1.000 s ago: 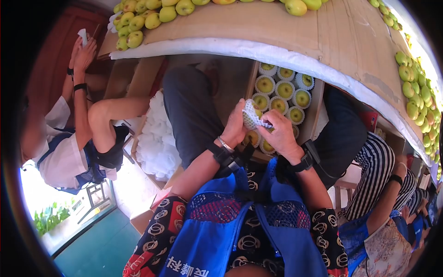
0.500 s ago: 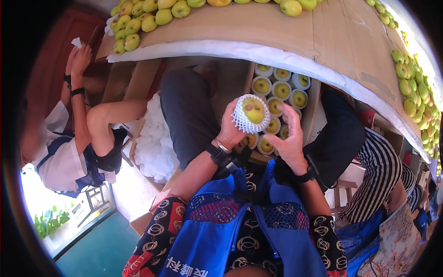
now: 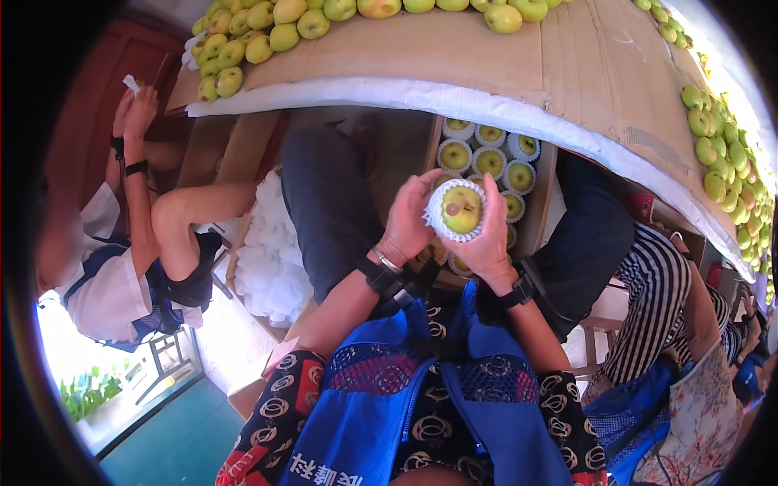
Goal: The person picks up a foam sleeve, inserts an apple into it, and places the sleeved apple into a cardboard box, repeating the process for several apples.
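Observation:
A yellow-green apple (image 3: 461,209) with a brown spot sits in a white foam net (image 3: 438,219), held up between my hands over the box. My right hand (image 3: 488,241) is closed round its right side and lower edge. On the other side, my left hand (image 3: 408,223) curves against the net, fingers bent at the top left. Beneath them stands a cardboard box (image 3: 548,190) with rows of netted apples (image 3: 489,162); my hands hide its near part.
Loose apples (image 3: 259,44) are heaped on the cardboard-covered table (image 3: 454,61), with more piled at the right (image 3: 721,154). White foam nets (image 3: 271,251) fill a box by my left leg. One person (image 3: 121,251) sits at left; another in striped trousers (image 3: 656,300) sits at right.
My right hand has closed in from the right and now grips the netted apple, which my left hand held alone. The apple has shifted slightly right and down.

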Tool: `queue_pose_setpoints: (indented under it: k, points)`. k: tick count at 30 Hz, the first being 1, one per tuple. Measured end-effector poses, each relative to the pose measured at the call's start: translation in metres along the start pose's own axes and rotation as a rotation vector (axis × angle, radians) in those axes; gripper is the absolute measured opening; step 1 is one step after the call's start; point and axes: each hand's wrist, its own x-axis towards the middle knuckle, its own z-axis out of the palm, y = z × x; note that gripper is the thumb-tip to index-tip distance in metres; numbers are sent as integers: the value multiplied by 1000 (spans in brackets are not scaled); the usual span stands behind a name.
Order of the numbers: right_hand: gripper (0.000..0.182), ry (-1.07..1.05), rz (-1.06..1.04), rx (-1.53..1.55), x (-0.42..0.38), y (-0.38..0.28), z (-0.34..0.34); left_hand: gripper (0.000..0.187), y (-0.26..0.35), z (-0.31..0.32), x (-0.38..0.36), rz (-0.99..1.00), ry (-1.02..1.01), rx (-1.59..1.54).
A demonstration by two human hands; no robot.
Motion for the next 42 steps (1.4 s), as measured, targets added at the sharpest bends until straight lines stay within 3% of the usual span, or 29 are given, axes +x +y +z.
queue_pose_setpoints:
  k: [1, 3, 6, 7, 11, 13, 14, 16, 20, 22, 24, 28, 30, 32, 38, 42]
  points:
    - [96, 0, -1, 1, 1, 4, -1, 51, 4, 0, -2, 1, 0, 1]
    - [95, -135, -84, -160, 4, 15, -2, 56, 8, 3, -6, -239, 20, -1]
    - [94, -171, -166, -119, -1, 20, 7, 55, -2, -5, 1, -266, 29, -94]
    - [93, -208, -142, -129, -3, 19, 10, 52, -6, -7, 1, -237, 102, 5]
    - [90, -300, -115, -7, -1, 21, 2, 45, -8, -11, 1, -231, 135, -73]
    - [69, -184, 103, 501, -3, 33, 5, 38, -8, -17, 4, -187, 103, -100]
    - [69, -183, 106, 500, -4, 38, 8, 38, -11, -19, 3, -190, 103, -100]
    - [47, -165, 425, 958, 0, 39, 10, 33, -12, -15, 2, -200, 148, -44]
    - [41, -307, 566, 1074, -1, 32, 18, 32, -18, -17, 2, -203, 140, -17]
    - [40, -271, 546, 1026, -4, 33, 23, 31, -19, -20, 3, -198, 172, -3]
    - [38, -235, 363, 762, -6, 30, 23, 31, -18, -25, 4, -189, 205, 21]
    - [37, -243, 330, 656, -8, 21, 21, 29, -18, -17, 2, -154, 254, 90]
    - [36, -217, 478, 932, -9, 20, 30, 29, -15, -14, 0, -168, 279, 86]
    - [37, -219, 416, 894, -10, 17, 32, 30, -16, -24, 1, -153, 319, 109]
    - [40, -237, 508, 1071, -7, 13, 31, 29, -7, -21, -5, -161, 300, 55]
    - [44, -258, 424, 885, -11, 25, 33, 30, -5, -17, -7, -201, 240, 14]
